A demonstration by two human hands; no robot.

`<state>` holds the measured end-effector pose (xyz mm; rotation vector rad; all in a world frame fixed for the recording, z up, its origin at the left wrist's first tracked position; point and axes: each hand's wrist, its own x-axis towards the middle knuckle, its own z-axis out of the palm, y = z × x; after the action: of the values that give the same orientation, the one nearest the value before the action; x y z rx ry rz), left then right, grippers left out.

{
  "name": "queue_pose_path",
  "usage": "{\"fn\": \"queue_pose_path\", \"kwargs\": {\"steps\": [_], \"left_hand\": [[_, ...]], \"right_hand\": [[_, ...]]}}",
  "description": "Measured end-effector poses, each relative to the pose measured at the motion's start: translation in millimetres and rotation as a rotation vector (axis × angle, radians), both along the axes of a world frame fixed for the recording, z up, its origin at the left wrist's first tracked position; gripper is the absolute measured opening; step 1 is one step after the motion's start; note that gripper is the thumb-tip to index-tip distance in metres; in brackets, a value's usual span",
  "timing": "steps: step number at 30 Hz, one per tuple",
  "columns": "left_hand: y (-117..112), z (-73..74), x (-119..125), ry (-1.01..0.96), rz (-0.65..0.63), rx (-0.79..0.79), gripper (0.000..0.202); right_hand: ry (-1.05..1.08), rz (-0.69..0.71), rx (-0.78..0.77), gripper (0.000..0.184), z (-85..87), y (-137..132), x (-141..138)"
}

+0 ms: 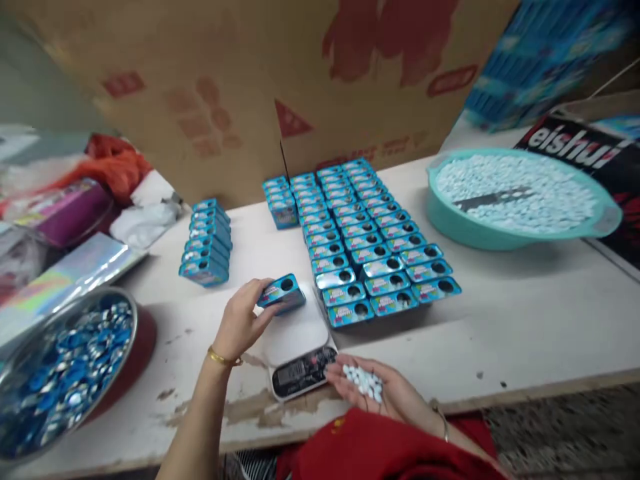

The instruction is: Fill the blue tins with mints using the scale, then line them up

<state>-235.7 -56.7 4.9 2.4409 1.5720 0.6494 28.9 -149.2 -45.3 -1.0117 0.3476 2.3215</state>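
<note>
My left hand grips a small blue tin with a round hole in its lid, holding it on the white digital scale. My right hand lies palm up near the table's front edge, cupping a small heap of white tablets just right of the scale's dark display. Several rows of the same blue tins stand in a block behind the scale. A shorter column of tins stands to the left.
A teal basin full of white tablets sits at the right rear. A metal bowl of blue round caps is at the front left. A large cardboard sheet walls the back. Bags and wrappers lie at the far left.
</note>
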Motion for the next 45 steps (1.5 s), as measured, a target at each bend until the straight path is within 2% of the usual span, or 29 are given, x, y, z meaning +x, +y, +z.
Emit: {"fn": "queue_pose_path", "kwargs": {"steps": [4, 8, 10, 12, 14, 16, 18, 21, 23, 24, 27, 29, 31, 34, 36, 38, 40, 43, 45], "left_hand": [[88, -2.2, -23, 0.02, 0.128, 0.133, 0.029], [170, -22.2, -22, 0.084, 0.078, 0.099, 0.027], [194, -33.6, -13, 0.096, 0.083, 0.106, 0.03], [202, -39.5, -5, 0.098, 0.122, 0.14, 0.037], [194, -37.8, -4, 0.104, 0.17, 0.175, 0.044], [173, -29.8, -13, 0.118, 0.214, 0.214, 0.045], [141, -20.0, -33, 0.135, 0.29, 0.282, 0.04], [91, -12.4, -72, 0.199, 0.521, 0.37, 0.037], [64, -14.8, -95, 0.294, 0.647, 0.318, 0.037], [54, -17.4, -104, 0.346, 0.671, 0.27, 0.034], [36, -21.5, -116, 0.455, 0.615, 0.166, 0.016], [28, -14.9, -109, 0.478, 0.555, 0.163, 0.009], [19, 0.0, -91, 0.482, 0.467, 0.155, 0.012], [0, 27.6, -49, 0.454, 0.26, 0.109, 0.022], [-13, 39.5, -15, 0.429, 0.117, 0.079, 0.025], [-22, 41.7, 16, 0.437, 0.008, 0.034, 0.023], [-25, 36.8, 39, 0.482, -0.066, -0.019, 0.018], [-21, 30.7, 54, 0.534, -0.124, -0.068, 0.013], [-20, 34.2, 56, 0.497, -0.135, -0.034, 0.014]], "right_hand": [[0.07, -0.014, 0.034, 0.026, -9.8, 4, -2], [0.081, -0.054, 0.008, 0.028, -9.3, 10, 0], [0.078, -0.059, -0.012, 0.029, -8.6, 13, 0], [0.083, -0.048, -0.02, 0.03, -9.1, 14, 1], [0.089, -0.034, -0.015, 0.028, -10.9, 14, 2], [0.095, -0.02, -0.007, 0.025, -13.9, 13, 3], [0.1, 0.0, -0.01, 0.023, -17.4, 11, 4], [0.112, 0.042, -0.014, 0.021, -20.8, 10, 3], [0.119, 0.058, 0.003, 0.02, -19.9, 9, 1], [0.124, 0.061, 0.016, 0.02, -18.3, 8, 0], [0.117, 0.061, 0.047, 0.022, -11.0, 5, 0], [0.085, 0.057, 0.066, 0.022, -6.0, 3, 2], [0.053, 0.058, 0.089, 0.023, -1.7, -1, 6], [0.036, 0.067, 0.113, 0.027, 3.7, -5, 10], [0.029, 0.076, 0.118, 0.028, 6.9, -8, 12], [0.03, 0.083, 0.123, 0.028, 9.3, -12, 14], [0.042, 0.082, 0.136, 0.027, 9.9, -15, 15], [0.075, 0.07, 0.171, 0.027, 7.9, -20, 18], [0.086, 0.056, 0.182, 0.027, 6.5, -22, 20]]}}
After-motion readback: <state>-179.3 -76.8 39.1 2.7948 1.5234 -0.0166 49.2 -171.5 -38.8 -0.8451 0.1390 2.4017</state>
